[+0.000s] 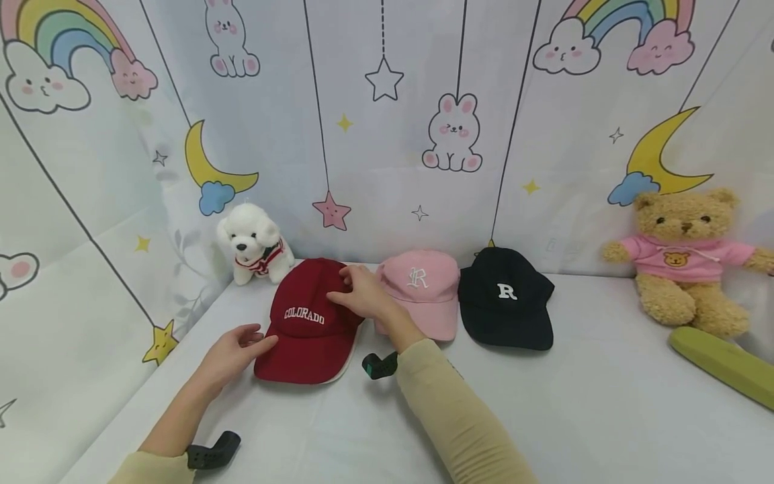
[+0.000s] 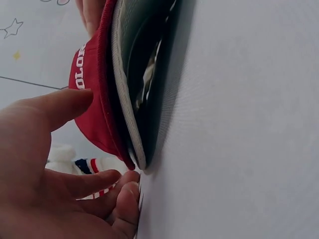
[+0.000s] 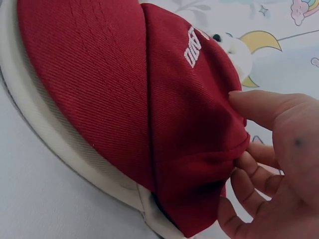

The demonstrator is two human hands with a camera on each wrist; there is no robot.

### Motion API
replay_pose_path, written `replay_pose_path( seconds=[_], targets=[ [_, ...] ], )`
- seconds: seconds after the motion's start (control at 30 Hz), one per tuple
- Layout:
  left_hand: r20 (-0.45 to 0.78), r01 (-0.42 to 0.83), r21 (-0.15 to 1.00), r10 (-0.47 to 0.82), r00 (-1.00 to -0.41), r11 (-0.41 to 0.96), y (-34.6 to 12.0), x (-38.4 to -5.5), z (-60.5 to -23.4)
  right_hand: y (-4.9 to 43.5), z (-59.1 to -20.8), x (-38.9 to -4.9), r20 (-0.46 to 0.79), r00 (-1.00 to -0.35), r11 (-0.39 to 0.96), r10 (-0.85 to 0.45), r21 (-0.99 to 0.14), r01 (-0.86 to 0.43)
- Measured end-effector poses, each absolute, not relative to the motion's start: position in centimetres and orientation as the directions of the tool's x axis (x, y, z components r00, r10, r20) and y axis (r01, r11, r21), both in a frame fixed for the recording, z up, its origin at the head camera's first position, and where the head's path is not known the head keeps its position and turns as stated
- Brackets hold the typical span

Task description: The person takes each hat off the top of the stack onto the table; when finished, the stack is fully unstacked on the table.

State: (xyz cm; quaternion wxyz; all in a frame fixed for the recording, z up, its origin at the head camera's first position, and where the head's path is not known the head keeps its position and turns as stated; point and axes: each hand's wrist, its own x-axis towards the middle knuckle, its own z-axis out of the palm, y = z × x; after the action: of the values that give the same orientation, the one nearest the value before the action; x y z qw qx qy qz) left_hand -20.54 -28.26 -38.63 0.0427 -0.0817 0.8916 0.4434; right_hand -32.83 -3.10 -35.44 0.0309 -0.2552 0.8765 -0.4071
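A red baseball cap (image 1: 314,302) lettered COLORADO sits at the left of the table with a second, cream-edged brim (image 3: 65,144) under its own. My right hand (image 1: 369,296) is at the cap's right side. Its thumb (image 3: 254,105) lies against the crown and its bent fingers (image 3: 249,191) are at the side and back, with the fabric creased between them. My left hand (image 1: 232,356) is beside the brim's left edge, fingers loosely spread; its thumb (image 2: 72,104) overlaps the cap in the left wrist view, and nothing is held there.
A pink cap (image 1: 423,299) and a black cap (image 1: 504,316) stand to the right. Behind the red cap sits a white plush dog (image 1: 250,238). A teddy bear (image 1: 683,259) and a green curved object (image 1: 722,363) are at the far right. A patterned cloth (image 1: 387,168) hangs behind.
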Motion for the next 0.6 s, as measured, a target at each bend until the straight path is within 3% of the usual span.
replay_pose_path(
  seconds=[0.2, 0.6],
  targets=[
    [-0.175, -0.193, 0.739, -0.093, -0.98, 0.645, -28.37, -20.65, -38.76, -3.01, -35.71, -32.85, 0.13, -0.87, 0.576, -0.475, -0.702, -0.419],
    [-0.154, -0.179, 0.736, -0.096, -0.983, 0.653, -28.36, -20.63, -39.08, -2.73, -36.25, -32.69, 0.086, -0.894, 0.56, -0.441, -0.752, -0.349]
  ],
)
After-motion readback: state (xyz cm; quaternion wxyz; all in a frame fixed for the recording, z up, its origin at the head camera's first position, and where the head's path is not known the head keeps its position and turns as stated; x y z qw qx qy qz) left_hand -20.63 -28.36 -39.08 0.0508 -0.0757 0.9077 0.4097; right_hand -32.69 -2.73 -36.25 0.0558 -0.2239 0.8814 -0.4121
